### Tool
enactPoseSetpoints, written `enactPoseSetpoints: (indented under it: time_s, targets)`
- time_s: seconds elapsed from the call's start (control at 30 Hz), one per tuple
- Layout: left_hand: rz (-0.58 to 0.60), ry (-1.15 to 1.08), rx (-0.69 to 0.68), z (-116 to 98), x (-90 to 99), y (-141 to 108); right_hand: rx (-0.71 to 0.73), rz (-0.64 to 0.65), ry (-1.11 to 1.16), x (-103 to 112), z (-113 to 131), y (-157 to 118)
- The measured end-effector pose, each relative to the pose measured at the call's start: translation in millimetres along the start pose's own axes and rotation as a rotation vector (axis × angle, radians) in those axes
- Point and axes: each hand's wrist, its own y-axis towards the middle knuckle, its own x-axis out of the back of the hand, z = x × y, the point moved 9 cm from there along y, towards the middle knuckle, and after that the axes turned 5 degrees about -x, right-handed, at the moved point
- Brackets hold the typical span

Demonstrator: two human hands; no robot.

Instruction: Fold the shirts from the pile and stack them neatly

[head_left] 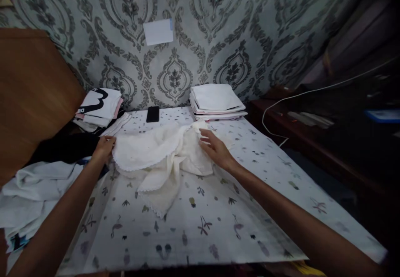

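Left hand: fingertips together, apparently pinching the cloth's left edge, probably to keep that border drawn out.
Right hand: fingers loosely spread at the cloth's right side, perhaps steadying it; whether they pinch fabric, I cannot tell.
Cream-white cloth with scalloped trim: between both hands on the bed-like surface under a white printed sheet, rumpled, one corner trailing nearer the wearer.
Black rectangular phone: flat beyond the cloth, seemingly out of the hands' way.
Folded white-topped fabric stack: far right, squared, likely for tidiness.
Folded black-printed white garment pile: far left.
Crumpled pale-grey fabric: beside the left forearm.
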Motion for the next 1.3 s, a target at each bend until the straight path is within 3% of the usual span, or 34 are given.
enactPoseSetpoints:
  time_s: [0.07, 0.13, 0.17, 0.27, 0.33, 0.4, 0.53, 0.63, 0.7, 0.83, 0.93, 1.0, 1.13, 1.2, 1.3]
  targets:
    - [-0.066, 0.103, -0.099, -2, 8.0, -14, 0.003, 0.013, -0.179, -3, -18, -17]
    - [-0.041, 0.243, -0.327, -20, 5.5, -45, -0.003, 0.019, -0.337, -1, -33, -34]
    - [0.027, 0.312, -0.461, -31, -2.7, -67, -0.006, 0.027, -0.397, 0, -38, -42]
    - [0.46, 0.426, -0.757, -44, -50.4, -151, 0.064, 0.079, -0.516, -4, -39, -64]
    - [0.573, 0.539, -0.844, -39, -71.5, -195, 0.147, 0.113, -0.559, -10, -31, -74]
    - [0.565, 0.664, -0.845, -29, -84.1, -214, 0.189, 0.124, -0.59, -13, -25, -78]
    - [0.558, 0.715, -0.818, -17, -92.2, -216, 0.195, 0.143, -0.62, -15, -18, -71]
    - [0.579, 0.583, -0.768, -21, -82.0, -206, 0.199, 0.17, -0.561, -10, -19, -62]
    - [0.561, 0.433, -0.659, -26, -67.7, -195, 0.147, 0.097, -0.485, 5, -26, -53]
    - [0.381, 0.046, -0.312, -26, -34.0, -165, -0.204, -0.252, -0.531, 54, -60, -33]
    - [0.31, -0.085, -0.063, -6, -31.3, -163, -0.39, -0.276, -0.679, 64, -73, -24]
    - [0.353, -0.009, -0.062, 5, -42.8, -177, -0.423, -0.241, -0.639, 63, -74, -20]
    - [0.493, 0.275, -0.298, 22, -77.6, -218, -0.439, -0.23, -0.44, 65, -70, -18]
    - [0.546, 0.328, -0.334, 29, -88.7, -230, -0.407, -0.25, -0.388, 69, -65, -17]
    - [0.52, 0.142, -0.265, 22, -73.6, -215, -0.389, -0.256, -0.265, 77, -58, -19]
